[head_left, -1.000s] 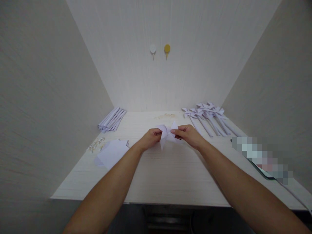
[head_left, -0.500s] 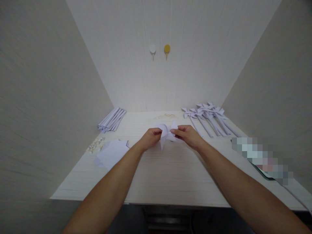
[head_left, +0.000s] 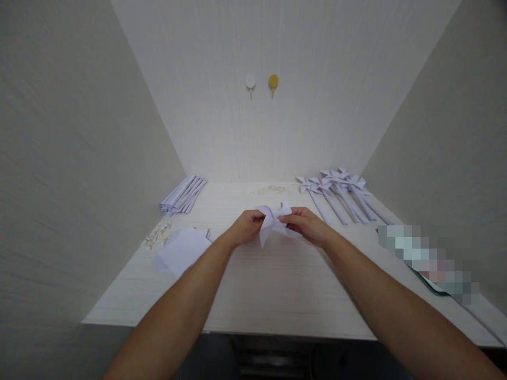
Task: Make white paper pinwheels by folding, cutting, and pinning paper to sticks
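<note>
A pale wooden table (head_left: pixel 277 285) sits boxed in by cream walls; above it the left hand (head_left: pixel 246 228) and right hand (head_left: pixel 308 225) both pinch a white folded paper pinwheel (head_left: pixel 273 221) between them; finished white paper pinwheels on rolled sticks (head_left: pixel 340 192) lie beyond the right hand

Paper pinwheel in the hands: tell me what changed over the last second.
Very little. The right hand slid slightly right and down along the paper pinwheel, baring more of its upper blade. The left hand kept its pinch. The rolled paper sticks, finished pinwheels and loose sheets lie as before.
</note>
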Available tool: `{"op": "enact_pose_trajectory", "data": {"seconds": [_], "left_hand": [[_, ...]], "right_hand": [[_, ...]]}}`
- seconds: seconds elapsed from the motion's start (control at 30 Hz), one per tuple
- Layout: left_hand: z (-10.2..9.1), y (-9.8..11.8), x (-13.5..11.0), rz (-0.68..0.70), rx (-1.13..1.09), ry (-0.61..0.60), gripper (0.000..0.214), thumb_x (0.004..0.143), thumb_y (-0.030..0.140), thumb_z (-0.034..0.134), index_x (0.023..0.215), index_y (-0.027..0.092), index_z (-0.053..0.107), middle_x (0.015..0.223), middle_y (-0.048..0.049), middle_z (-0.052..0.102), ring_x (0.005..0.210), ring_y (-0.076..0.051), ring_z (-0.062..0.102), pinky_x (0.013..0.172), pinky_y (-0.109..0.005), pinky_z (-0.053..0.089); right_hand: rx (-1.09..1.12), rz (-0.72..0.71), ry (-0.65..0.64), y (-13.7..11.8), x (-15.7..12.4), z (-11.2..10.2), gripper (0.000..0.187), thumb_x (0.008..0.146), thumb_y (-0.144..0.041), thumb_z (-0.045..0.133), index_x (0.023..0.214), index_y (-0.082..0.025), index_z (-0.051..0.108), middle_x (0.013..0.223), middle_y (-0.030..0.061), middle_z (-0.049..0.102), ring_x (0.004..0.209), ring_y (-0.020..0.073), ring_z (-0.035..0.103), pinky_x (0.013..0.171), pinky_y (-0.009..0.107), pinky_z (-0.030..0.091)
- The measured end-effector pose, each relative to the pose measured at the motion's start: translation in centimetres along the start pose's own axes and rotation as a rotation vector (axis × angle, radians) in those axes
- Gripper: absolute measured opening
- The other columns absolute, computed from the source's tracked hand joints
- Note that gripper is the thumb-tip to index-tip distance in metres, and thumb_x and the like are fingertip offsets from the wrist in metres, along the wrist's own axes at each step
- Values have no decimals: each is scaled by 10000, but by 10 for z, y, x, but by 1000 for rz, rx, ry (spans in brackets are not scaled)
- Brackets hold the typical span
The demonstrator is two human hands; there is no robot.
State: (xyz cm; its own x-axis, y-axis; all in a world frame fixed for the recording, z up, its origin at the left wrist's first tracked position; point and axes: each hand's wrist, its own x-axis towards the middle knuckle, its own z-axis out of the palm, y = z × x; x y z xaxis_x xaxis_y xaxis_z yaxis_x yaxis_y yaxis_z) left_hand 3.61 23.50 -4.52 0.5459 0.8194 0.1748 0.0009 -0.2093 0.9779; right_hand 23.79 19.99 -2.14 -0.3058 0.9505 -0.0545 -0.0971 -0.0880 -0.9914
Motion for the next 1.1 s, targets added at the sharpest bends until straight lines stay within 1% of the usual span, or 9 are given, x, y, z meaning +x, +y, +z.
{"op": "enact_pose_trajectory", "data": {"seconds": [0.27,0.33,0.43,0.5,0.53,0.63,0.73,0.87,1.1], "left_hand": [[-1,-1,2,40,72,25,177,758,340,724,779,167,756,794,-27,729,801,-201,670,825,-341,528],[-2,-3,2,45,100,54,150,784,301,671,764,167,734,750,-16,697,748,-180,644,784,-324,522],[-4,-5,2,49,157,108,130,789,233,599,712,167,680,644,17,605,651,-143,571,692,-277,482],[-5,-4,2,54,200,136,120,768,195,567,668,171,629,597,41,533,606,-122,507,635,-249,429],[-4,-2,2,58,221,144,116,757,184,556,652,174,604,587,49,507,595,-114,478,618,-240,403],[-1,3,0,70,278,143,116,746,183,541,631,180,556,586,59,472,594,-107,426,601,-235,354],[4,9,-2,78,330,131,120,757,198,538,639,183,551,600,57,471,605,-110,418,598,-241,337],[7,12,-5,96,387,135,116,775,192,530,669,180,575,615,53,489,611,-113,430,593,-245,331],[8,14,-8,152,484,200,114,827,192,552,800,178,661,706,29,608,655,-118,504,629,-243,380]], "right_hand": [[-101,-44,60,5,4,-2,298,642,-414,799,777,-156,734,740,58,733,665,163,631,652,302,486],[-154,-87,133,8,7,-5,336,647,-415,800,858,-166,719,733,35,712,638,154,611,613,292,465],[-257,-194,321,11,11,-12,414,640,-384,819,987,-203,682,832,20,706,686,153,598,635,289,453],[-330,-255,412,12,13,-15,373,648,-367,817,962,-210,692,868,28,707,729,163,596,686,306,461],[-364,-272,426,12,13,-14,323,659,-369,809,920,-207,709,845,32,709,733,171,598,702,315,464],[-438,-280,370,12,10,-8,208,684,-375,789,796,-204,756,750,41,725,705,191,619,697,329,471],[-466,-267,296,14,7,0,171,689,-358,779,770,-208,780,747,51,754,683,195,637,669,324,474],[-441,-245,248,15,6,4,187,699,-366,749,780,-199,776,707,44,744,643,182,625,620,307,466],[-348,-187,197,12,7,6,226,698,-398,733,766,-183,741,633,8,684,577,140,575,582,284,457]]}}
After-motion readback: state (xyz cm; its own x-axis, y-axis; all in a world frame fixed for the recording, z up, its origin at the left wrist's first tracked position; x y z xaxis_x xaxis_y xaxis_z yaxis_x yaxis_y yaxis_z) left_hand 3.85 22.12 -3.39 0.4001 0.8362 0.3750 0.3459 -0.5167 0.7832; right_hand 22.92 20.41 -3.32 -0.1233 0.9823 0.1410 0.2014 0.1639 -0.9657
